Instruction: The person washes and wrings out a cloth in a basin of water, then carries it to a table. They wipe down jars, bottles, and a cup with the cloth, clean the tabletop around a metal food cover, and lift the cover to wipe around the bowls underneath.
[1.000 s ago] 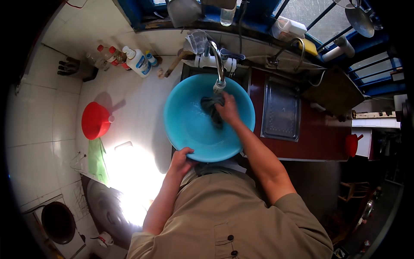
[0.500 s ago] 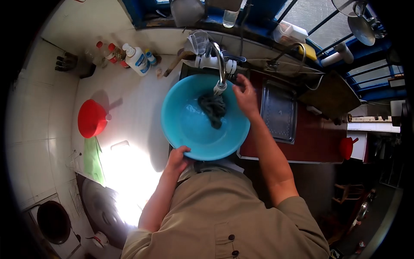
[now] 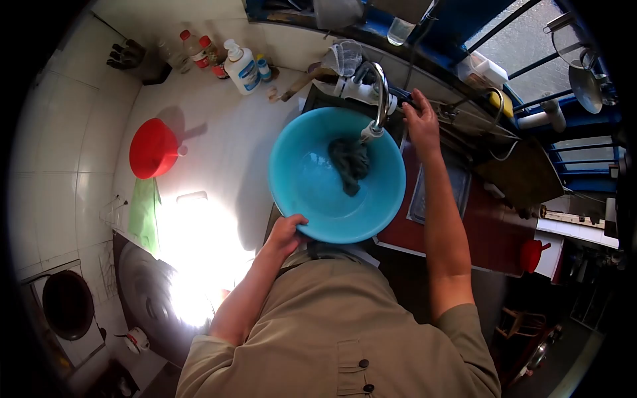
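Observation:
A dark wet cloth (image 3: 350,164) lies in the blue basin (image 3: 308,199), below the faucet spout (image 3: 383,99). My left hand (image 3: 286,234) grips the basin's near left rim, thumb over the edge. To the right of the faucet, my right hand (image 3: 422,125) is raised near the tap's handle with its fingers apart. Nothing shows in that hand, and whether its fingertips touch the handle cannot be made out.
At left on the counter are a red ladle (image 3: 152,148), a green cloth (image 3: 144,212), a white pump bottle (image 3: 243,69) and red-capped bottles (image 3: 194,51). A metal tray (image 3: 438,192) lies right of the basin, partly behind my right forearm.
My right hand has let go of the dark cloth and moved up and right, out of the basin to beside the faucet. My left hand stays on the rim. The view has turned slightly.

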{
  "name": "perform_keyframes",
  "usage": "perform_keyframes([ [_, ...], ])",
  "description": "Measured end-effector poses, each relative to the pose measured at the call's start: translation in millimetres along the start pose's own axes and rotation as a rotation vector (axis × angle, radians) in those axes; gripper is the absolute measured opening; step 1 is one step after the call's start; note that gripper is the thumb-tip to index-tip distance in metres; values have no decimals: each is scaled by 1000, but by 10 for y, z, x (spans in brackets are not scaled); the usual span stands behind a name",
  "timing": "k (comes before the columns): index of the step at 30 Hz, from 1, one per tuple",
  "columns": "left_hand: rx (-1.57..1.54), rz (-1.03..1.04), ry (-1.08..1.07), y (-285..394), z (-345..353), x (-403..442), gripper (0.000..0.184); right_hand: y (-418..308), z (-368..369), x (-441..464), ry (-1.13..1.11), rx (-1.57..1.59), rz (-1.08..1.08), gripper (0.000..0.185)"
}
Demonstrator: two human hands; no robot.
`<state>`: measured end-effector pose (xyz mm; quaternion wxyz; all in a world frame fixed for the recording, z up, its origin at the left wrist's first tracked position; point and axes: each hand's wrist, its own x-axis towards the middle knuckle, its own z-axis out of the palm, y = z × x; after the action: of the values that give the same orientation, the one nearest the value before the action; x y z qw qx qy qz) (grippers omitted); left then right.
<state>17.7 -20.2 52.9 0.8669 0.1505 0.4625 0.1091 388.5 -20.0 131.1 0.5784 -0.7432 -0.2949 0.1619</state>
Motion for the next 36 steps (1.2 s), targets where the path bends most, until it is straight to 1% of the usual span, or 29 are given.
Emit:
perform_keyframes([
  [5,5,-26,22,17,31,-38,38,-28,-7,30,-50,-138,25,55],
  [8,0,-30,30,-3,-2,-17,37,66,-20,95,-52,-154,-10,57],
  [12,4,-5,26,0,14,-40,38,153,-29,140,-79,-189,22,57],
  [13,14,-10,18,2,7,-14,38,182,-22,173,-90,-232,-35,56],
  [15,-43,-32,-10,-18,-48,32,52,236,-26,174,-82,-281,-90,55],
  [17,-42,-46,-21,-32,-108,65,52,206,-16,131,-69,-325,-211,53],
  [18,-52,-54,-21,-33,-109,89,52,104,-1,77,-60,-324,-179,53],
  [19,-31,-70,-45,-6,-43,73,52,137,5,90,-48,-354,-210,55],
  [21,-24,-61,11,41,40,-9,52,182,-17,121,-71,-407,-208,55],
  [24,-6,-78,3,69,23,-10,51,132,-12,122,-77,-377,-161,57],
  [25,7,-62,6,80,37,5,51,133,-10,133,-59,-442,-207,56],
  [29,-4,-24,-63,92,56,-37,48,112,-33,106,-45,-340,-163,57],
  [30,-9,-24,-46,90,43,-38,48,131,-16,98,-44,-303,-144,57],
  [31,37,-19,-11,77,32,-25,46,171,5,73,2,-237,-115,56],
  [33,65,-2,47,70,-22,-3,44,242,33,12,145,-200,-174,47],
  [35,63,-34,39,54,-50,14,42,393,31,-92,230,-210,-127,37],
  [36,80,-39,48,83,-1,-29,42,551,76,-169,217,-78,-16,28],
])
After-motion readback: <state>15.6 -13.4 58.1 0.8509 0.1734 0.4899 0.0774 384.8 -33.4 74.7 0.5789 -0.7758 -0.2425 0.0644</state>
